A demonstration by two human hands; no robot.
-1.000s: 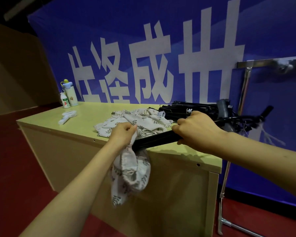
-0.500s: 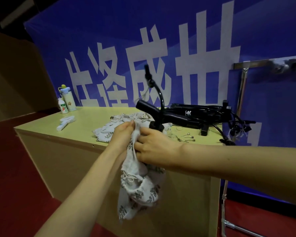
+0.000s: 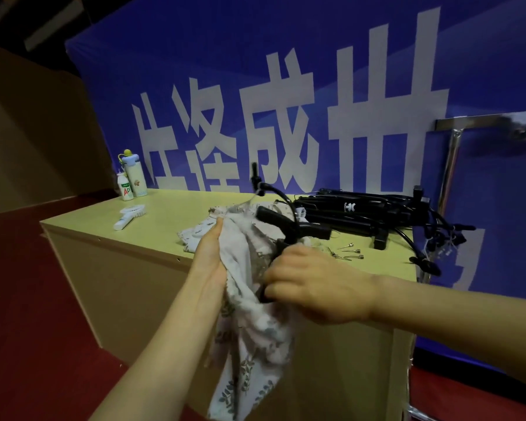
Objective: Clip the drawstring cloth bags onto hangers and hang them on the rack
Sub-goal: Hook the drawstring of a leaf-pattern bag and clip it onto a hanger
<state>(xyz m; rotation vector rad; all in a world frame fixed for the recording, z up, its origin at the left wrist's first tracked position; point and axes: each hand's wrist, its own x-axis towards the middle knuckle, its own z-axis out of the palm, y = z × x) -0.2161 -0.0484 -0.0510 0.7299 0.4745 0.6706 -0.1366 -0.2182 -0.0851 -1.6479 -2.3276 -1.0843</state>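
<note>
Left hand at frame centre, fingers clamped on top of leaf-print cloth bag; bag hung down before table edge. Right hand just right of it, fingers curled tight round lower end of black hanger, against bag. Whether clip bit cloth: could not tell. More bags and hanger pile lay on tabletop behind. Chrome rack stood at right edge.

Both my bare forearms reach forward and meet in front of me, my left grip upright with fingers curled into the cloth bag, my right grip knuckles-up just beside it, clenched round the black hanger.
</note>
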